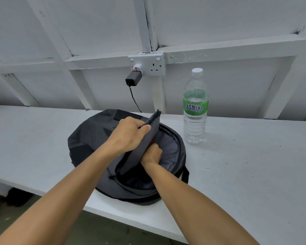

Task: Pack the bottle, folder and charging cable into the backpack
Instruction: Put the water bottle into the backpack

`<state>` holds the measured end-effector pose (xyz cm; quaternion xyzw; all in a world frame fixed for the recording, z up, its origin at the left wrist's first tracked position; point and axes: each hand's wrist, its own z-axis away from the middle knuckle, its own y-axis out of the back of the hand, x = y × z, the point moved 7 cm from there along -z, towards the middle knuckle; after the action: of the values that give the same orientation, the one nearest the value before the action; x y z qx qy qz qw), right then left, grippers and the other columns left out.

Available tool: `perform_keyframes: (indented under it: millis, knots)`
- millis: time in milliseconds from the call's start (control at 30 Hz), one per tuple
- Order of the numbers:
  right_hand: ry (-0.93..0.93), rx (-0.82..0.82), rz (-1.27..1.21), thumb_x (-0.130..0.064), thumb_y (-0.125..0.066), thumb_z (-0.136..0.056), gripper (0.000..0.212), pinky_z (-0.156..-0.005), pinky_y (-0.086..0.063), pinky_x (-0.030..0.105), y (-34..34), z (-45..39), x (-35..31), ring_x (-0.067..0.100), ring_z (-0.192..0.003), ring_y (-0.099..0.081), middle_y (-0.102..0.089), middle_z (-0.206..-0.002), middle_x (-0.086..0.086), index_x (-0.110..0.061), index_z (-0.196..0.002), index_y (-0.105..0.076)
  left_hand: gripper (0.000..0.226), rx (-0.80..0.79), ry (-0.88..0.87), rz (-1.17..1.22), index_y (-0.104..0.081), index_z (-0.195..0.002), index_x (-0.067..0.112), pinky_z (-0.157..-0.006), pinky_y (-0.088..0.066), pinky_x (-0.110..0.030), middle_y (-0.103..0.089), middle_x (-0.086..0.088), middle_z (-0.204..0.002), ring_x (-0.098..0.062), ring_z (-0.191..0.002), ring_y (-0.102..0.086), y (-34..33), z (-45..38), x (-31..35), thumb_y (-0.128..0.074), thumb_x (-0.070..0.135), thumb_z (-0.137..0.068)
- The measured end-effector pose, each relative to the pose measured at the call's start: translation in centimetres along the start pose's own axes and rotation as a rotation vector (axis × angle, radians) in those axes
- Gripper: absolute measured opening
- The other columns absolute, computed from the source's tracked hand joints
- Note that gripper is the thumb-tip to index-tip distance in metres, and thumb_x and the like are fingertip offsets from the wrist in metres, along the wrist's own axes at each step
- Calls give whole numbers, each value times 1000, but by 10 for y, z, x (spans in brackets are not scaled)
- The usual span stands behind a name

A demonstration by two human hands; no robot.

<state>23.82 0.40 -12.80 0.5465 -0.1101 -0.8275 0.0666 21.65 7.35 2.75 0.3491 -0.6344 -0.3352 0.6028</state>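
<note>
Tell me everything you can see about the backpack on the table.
The backpack is dark grey, seemingly woven fabric, lying flat on the white table with its main zip open wide, showing a lighter grey lining. A black strap sticks out at its right edge. The left hand grips a flap of it and holds that up; the right hand reaches inside beside a glimpse of something orange. The water bottle stands apart to its right.

Left hand [129, 134] gripped the dark flap [145, 144] of the open backpack [88, 137] while the right hand [151, 154] dug inside it, bottle [195, 110] standing just right of the backpack, charger [133, 78] plugged in behind.
</note>
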Motion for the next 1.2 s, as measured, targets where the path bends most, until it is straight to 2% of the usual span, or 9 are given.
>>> perform_keyframes:
  millis: [100, 233, 433, 600, 667, 733, 833, 967, 1200]
  knots:
    - [98, -34, 34, -26, -45, -99, 25, -74, -51, 32, -11, 0, -7, 29, -96, -64, -66, -110, 13, -10, -113, -59, 46, -20, -30, 7, -36, -60, 9, -42, -24, -19, -32, 2, -51, -11, -46, -25, 0, 1, 2, -54, 28, -98]
    - [121, -40, 188, -28, -46, -98, 35, -90, -50, 39, -8, -2, -5, 34, -109, -58, -53, -127, 14, -8, -126, -53, 47, -17, -41, 17, -35, -61, 9, -55, -35, -31, -30, 3, -51, -13, -48, -24, 0, 2, 3, -55, 27, -99]
    - [350, -121, 664, -16, -51, -92, 31, -84, -49, 40, 6, -6, -11, 37, -106, -59, -58, -121, 16, -6, -121, -57, 44, 24, 38, 56, -37, -63, 11, -42, -21, -20, -29, 5, -51, -11, -45, -22, -1, 0, -11, -54, 31, -99]
    - [542, 187, 896, -31, -50, -96, 33, -82, -45, 39, 77, -4, -19, 32, -114, -46, -48, -123, 12, -8, -119, -55, 43, 31, 79, 67, -35, -65, 10, -39, -22, -20, -30, 4, -53, -10, -42, -23, -7, 3, -16, -52, 29, -100]
    - [416, 260, 817, -32, -53, -95, 38, -83, -46, 39, 108, -7, -5, 31, -117, -43, -45, -125, 13, -8, -124, -50, 44, 39, 98, 56, -35, -66, 10, -41, -22, -21, -31, 2, -55, -10, -45, -23, -11, 5, -18, -51, 30, -100]
    - [162, 158, 651, -38, -57, -92, 53, -88, -47, 41, 124, -12, 20, 34, -118, -48, -44, -132, 15, -7, -132, -41, 43, 53, 113, 57, -36, -66, 10, -41, -23, -21, -33, -1, -56, -12, -48, -25, -17, 7, -16, -51, 30, -101]
    - [-88, -43, 336, -40, -64, -87, 52, -79, -59, 41, 119, -7, 50, 29, -83, -66, -58, -118, 12, -4, -121, -49, 43, 58, 127, 58, -35, -65, 11, -40, -25, -19, -35, 0, -55, -12, -48, -26, -23, 9, -13, -50, 29, -101]
    - [-144, -75, 112, -28, -70, -84, 26, -74, -61, 41, 117, -1, 66, 22, -66, -63, -64, -96, 9, -6, -89, -56, 46, 75, 136, 21, -32, -61, 12, -46, -24, -25, -37, 1, -54, -12, -48, -29, -30, 13, -5, -49, 28, -101]
    - [-199, -102, -193, -20, -76, -81, 31, -68, -62, 36, 114, 0, 55, 27, -79, -71, -68, -103, 13, 1, -100, -62, 43, 25, 85, -16, -47, -66, 10, -52, -32, -28, -48, 3, -58, -14, -55, -42, -54, 23, -1, -47, 31, -103]
